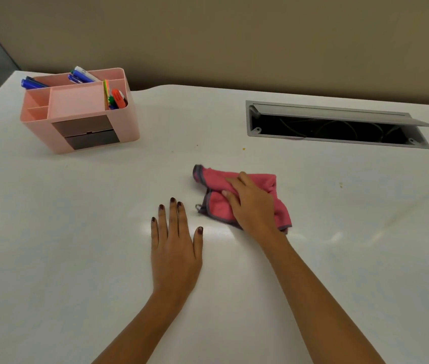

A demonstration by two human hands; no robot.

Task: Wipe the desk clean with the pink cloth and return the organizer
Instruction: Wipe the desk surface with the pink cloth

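Right hand lies palm-down on the pink cloth, fingers curled into the fabric and gripping it; fingertips are buried in the folds and cannot be seen. The cloth is bunched, grey-edged, just past centre of the white desk; its right half is hidden under the hand. A small metal loop shows at its near-left corner, detail unclear.

Left hand rests flat on the desk, fingers spread, holding nothing, just beside the cloth at its 8 o'clock.

Pink organizer stands upright at 10 o'clock from the cloth, well apart, near the far-left desk corner. Blue pens and an orange marker protrude; their lower parts are hidden.

Open cable hatch at 1 o'clock; interior dark, wires barely discernible. Small specks lie beyond the cloth.
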